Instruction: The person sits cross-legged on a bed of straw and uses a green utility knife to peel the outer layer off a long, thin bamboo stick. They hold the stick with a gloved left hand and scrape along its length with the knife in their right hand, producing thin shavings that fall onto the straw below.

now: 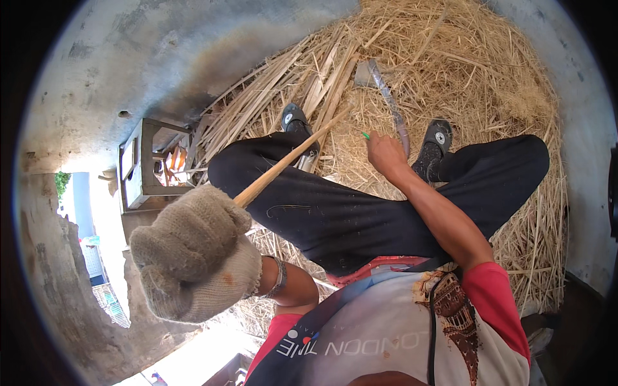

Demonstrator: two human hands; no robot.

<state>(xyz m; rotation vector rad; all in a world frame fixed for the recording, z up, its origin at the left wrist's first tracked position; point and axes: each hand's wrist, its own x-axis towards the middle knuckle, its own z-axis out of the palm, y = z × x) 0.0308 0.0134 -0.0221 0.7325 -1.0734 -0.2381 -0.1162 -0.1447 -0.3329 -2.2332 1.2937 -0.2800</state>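
Note:
My left hand (196, 254), in a grey knitted work glove, is raised at the left with its fingers wrapped round a bamboo stick (280, 168). The stick is pale and slants away to the far right, thinning toward its tip above the straw. My bare right hand (386, 156) is closed between my lower legs, with a small green tip (366, 136) poking out at its fingers; the rest of that thing is hidden. Just beyond that hand lies a tool with a grey blade (364, 74) and a long wrapped handle (388, 100).
A deep heap of straw-like shavings (450, 58) covers the floor around my crossed legs. Long split strips (264, 96) lie at the far left. A wooden stool-like frame (151, 164) stands by the left wall. A grey wall (582, 128) rises on the right.

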